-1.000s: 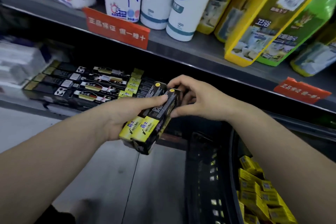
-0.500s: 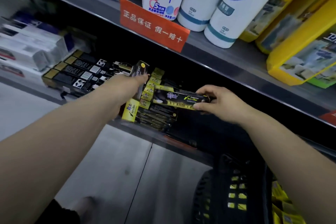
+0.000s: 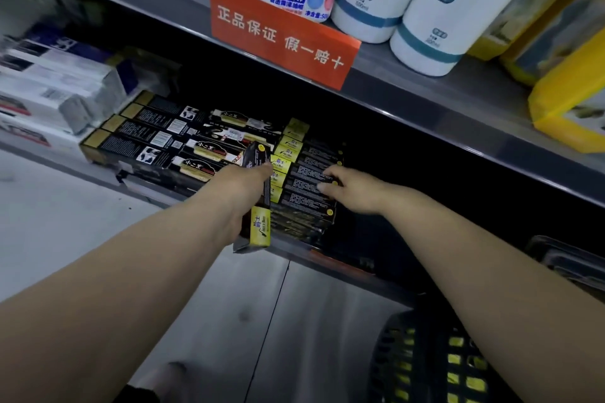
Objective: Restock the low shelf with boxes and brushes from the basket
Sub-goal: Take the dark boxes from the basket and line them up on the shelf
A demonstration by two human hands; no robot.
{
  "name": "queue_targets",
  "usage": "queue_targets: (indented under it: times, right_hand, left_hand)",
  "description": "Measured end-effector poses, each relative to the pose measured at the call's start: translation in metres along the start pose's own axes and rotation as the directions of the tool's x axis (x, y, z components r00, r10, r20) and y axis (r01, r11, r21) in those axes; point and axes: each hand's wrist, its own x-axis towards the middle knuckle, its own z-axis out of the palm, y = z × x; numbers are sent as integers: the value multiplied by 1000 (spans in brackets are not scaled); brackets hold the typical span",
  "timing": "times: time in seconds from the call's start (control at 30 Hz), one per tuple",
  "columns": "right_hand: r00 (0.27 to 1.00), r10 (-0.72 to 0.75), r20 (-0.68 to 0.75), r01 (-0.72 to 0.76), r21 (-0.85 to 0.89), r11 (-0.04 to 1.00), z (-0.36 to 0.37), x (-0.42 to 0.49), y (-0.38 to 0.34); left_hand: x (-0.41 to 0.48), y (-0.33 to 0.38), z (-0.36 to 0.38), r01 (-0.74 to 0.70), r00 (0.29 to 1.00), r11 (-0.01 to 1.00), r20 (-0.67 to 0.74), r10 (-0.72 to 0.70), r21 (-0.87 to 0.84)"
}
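Since half a second ago, my right hand (image 3: 347, 188) has let go of the black and yellow box it carried, and that box now lies flat on top of the stack of boxes (image 3: 304, 180) on the low shelf (image 3: 330, 257). Now the hand rests there, loose, fingers spread flat on the top box. It grips nothing.

My left hand (image 3: 242, 190) is wrapped around one more box (image 3: 260, 203), maybe two; I cannot tell. This box is just to the left of the stack, touching its side or nearly so. Its long way runs from me toward the back of the shelf, with the yellow end (image 3: 260, 226) sticking out past the shelf edge. It stands up on its thin side, while the boxes in the stack lie flat.

So I think the next move is a small one. The left hand is the near one. It must tip the box flat and slide it right, onto the stack. The right hand should lift off first to make room.

More yellow boxes wait in the black basket (image 3: 419, 360) by my right arm.
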Motion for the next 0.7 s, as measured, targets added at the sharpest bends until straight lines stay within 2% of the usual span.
queue_targets:
  times: [0.07,0.17,0.3,0.63,0.7]
  right_hand:
    - [997,-6,71,6,0,1000,-4,-2,2]
    - [989,11,145,10,-144,990,-8,-7,0]
    - [990,5,139,31,-250,968,-3,-5,-4]
    - [993,3,119,27,-248,969,-7,-9,-4]
    - [996,-24,87,40,-179,983,-13,-14,-7]
  left_hand:
    - [2,-1,2,23,1000,999,-13,-24,-37]
    - [5,-2,4,48,999,996,-10,-49,-81]
    - [7,-1,8,41,999,993,-27,-44,-108]
    - [5,0,7,33,999,991,-22,-37,-132]
    - [4,2,8,11,1000,989,-23,-14,-148]
